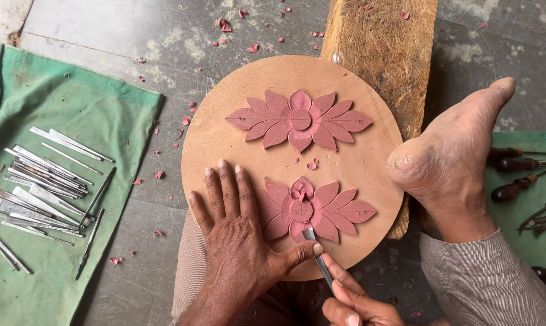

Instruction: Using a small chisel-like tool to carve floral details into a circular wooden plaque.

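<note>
A woodcarver's floor workshop. Rows of steel chisels (44, 181) lie on a green cloth (74, 115) at the left of the frame, with wooden-handled tools (517, 175) at the right edge. Reddish wood chips (225, 25) litter the scuffed grey concrete floor (164, 48) around a round carved board (357, 163) resting on a rough plank (381, 42).
</note>
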